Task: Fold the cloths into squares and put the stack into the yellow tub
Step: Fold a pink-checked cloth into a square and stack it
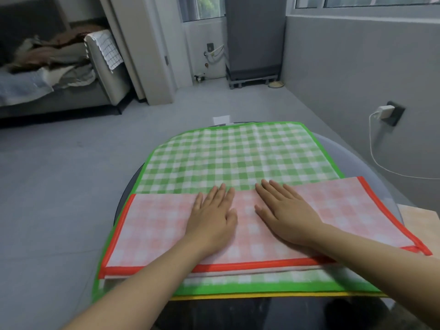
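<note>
Cloths – one red-checked [152, 225], one green-checked [238, 156]; two hands.

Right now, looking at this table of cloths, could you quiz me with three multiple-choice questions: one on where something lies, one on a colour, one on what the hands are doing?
1. Where does the pink checked cloth lie?
A. on the green checked cloth
B. on the floor
C. on the sofa

2. What colour is the pink cloth's border?
A. blue
B. red
C. black

3. How are the left hand and right hand placed?
A. clenched in fists
B. lifting a cloth in the air
C. flat, palms down on the pink cloth

Answers:
1 A, green checks show beyond and beneath it.
2 B, a red strip runs along its edges.
3 C, all fingers lie straight on the fabric.
</note>
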A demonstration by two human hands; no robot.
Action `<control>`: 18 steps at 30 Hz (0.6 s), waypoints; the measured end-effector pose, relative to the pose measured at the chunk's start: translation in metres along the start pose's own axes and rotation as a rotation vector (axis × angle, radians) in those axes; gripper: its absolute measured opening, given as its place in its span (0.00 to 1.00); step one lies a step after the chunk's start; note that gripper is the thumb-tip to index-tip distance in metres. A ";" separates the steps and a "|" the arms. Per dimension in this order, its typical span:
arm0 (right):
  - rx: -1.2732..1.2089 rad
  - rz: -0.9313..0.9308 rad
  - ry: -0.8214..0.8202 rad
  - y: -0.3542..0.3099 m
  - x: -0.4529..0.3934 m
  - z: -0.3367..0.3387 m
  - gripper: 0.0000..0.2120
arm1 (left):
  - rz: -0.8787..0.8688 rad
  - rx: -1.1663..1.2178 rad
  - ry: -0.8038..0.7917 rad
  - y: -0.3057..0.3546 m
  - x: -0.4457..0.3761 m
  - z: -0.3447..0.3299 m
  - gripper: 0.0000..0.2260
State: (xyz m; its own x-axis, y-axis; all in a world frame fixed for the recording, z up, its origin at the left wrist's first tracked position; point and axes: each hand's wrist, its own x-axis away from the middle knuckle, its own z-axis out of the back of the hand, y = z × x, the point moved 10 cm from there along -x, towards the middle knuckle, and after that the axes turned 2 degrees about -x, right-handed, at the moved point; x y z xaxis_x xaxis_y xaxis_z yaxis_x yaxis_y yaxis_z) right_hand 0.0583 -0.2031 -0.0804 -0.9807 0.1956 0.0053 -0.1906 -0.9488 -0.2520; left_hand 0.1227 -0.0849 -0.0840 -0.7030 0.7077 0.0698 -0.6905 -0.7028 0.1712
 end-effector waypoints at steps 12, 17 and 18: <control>0.052 -0.028 -0.035 -0.003 -0.001 -0.001 0.31 | 0.210 -0.048 -0.045 -0.139 0.037 0.016 0.23; -0.028 0.029 -0.006 -0.033 -0.012 0.008 0.25 | 0.200 0.054 0.017 -0.143 0.032 0.038 0.25; -0.087 0.081 0.008 -0.045 -0.014 0.011 0.24 | 0.196 0.055 0.048 -0.143 0.031 0.044 0.25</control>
State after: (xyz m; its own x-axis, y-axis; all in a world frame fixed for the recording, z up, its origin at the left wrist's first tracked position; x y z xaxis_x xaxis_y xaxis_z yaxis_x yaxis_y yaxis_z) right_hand 0.0797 -0.1654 -0.0586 -0.9922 0.1218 -0.0260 -0.1062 -0.9366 -0.3340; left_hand 0.2074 0.0410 -0.0629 -0.8309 0.5531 0.0607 -0.5307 -0.8205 0.2123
